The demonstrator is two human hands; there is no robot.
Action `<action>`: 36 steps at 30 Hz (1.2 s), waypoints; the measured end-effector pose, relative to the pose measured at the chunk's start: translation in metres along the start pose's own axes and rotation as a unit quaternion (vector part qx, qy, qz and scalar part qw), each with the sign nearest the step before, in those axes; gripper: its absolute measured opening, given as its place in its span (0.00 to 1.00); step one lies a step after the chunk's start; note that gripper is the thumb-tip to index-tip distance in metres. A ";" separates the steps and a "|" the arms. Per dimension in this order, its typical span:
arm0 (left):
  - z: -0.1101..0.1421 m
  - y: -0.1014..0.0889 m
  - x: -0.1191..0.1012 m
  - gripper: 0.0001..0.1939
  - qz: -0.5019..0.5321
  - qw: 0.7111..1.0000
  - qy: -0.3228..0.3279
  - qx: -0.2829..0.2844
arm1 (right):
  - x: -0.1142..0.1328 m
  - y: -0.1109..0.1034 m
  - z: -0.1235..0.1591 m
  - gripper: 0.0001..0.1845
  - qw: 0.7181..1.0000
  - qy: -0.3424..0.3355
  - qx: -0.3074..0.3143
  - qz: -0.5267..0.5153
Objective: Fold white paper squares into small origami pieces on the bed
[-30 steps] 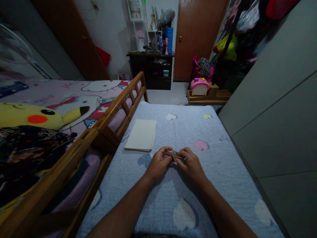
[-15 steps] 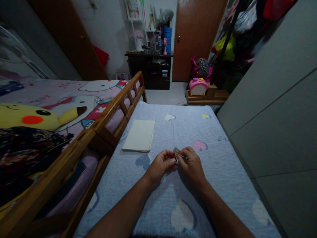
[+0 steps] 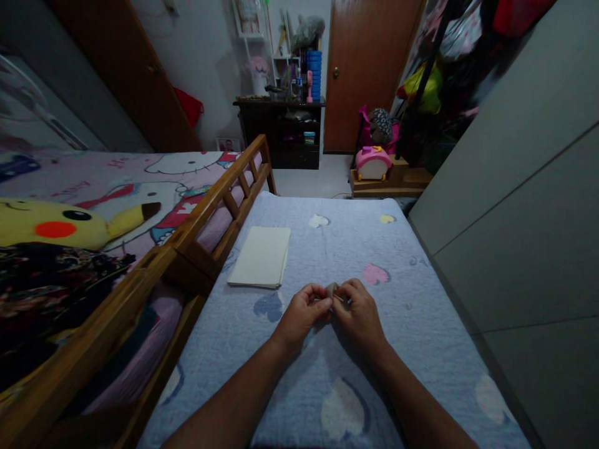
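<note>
Between my two hands is a small piece of folded paper (image 3: 332, 289), greyish and mostly covered by fingers. My left hand (image 3: 305, 313) pinches its left side with thumb and fingertips. Closed on the right side is my right hand (image 3: 359, 310), its thumb and index finger nearly meeting the left fingertips. Both hands are just above the blue bedspread (image 3: 337, 249) with its heart pattern. A stack of pale paper sheets (image 3: 260, 257) lies flat on the bedspread, beyond and left of my left hand.
A wooden bed rail (image 3: 224, 199) runs along the left, with a yellow plush toy (image 3: 60, 221) on the bed behind it. Pale cabinet doors (image 3: 524, 237) border the right. At the far end stand a dark shelf unit (image 3: 281, 134) and a pink toy case (image 3: 373, 163).
The upright flap of the folded paper is lower and more covered, and my right fingers have closed in toward my left. The whole view has shifted slightly.
</note>
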State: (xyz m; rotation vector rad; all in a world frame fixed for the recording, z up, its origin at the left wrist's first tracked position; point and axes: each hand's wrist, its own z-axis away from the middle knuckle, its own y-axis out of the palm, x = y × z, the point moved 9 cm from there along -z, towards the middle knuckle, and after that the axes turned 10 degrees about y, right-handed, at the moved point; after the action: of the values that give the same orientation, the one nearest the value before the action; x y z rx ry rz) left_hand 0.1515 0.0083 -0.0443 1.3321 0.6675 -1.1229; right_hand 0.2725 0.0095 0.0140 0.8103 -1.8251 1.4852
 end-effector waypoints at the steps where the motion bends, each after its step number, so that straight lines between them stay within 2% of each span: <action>1: 0.000 0.001 0.000 0.22 0.000 1.000 0.000 0.005 | 0.000 0.000 0.000 0.05 1.000 -0.001 -0.002 -0.001; 11: 0.000 0.004 -0.005 0.18 0.035 0.998 0.015 0.046 | 0.009 -0.001 0.002 0.04 1.000 -0.016 0.011 -0.015; 14: -0.001 0.001 -0.004 0.16 0.053 0.998 0.014 0.033 | 0.015 -0.002 0.003 0.03 0.998 -0.023 0.030 -0.043; 19: 0.000 -0.004 0.001 0.16 0.086 0.996 -0.026 -0.009 | 0.024 -0.003 0.005 0.06 0.994 -0.035 0.067 -0.079; 26: 0.001 -0.002 0.002 0.14 0.085 0.996 -0.030 0.003 | 0.025 -0.004 0.005 0.07 0.994 -0.033 0.067 -0.083; 30: 0.001 0.000 0.004 0.17 0.067 0.997 -0.035 0.029 | 0.020 -0.003 0.003 0.05 0.996 -0.029 0.060 -0.054; 33: 0.000 0.005 -0.001 0.19 0.064 0.996 -0.004 0.065 | 0.016 -0.001 0.003 0.04 0.998 -0.026 0.052 -0.022; 36: 0.000 0.008 -0.004 0.21 0.066 0.994 0.021 0.087 | 0.015 0.002 0.004 0.07 0.998 -0.029 0.051 0.004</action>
State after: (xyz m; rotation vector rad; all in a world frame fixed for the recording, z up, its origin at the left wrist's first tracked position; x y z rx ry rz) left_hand 0.1577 0.0087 -0.0371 1.5289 0.5122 -1.0682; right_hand 0.2613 0.0045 0.0236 0.9059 -1.8086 1.5852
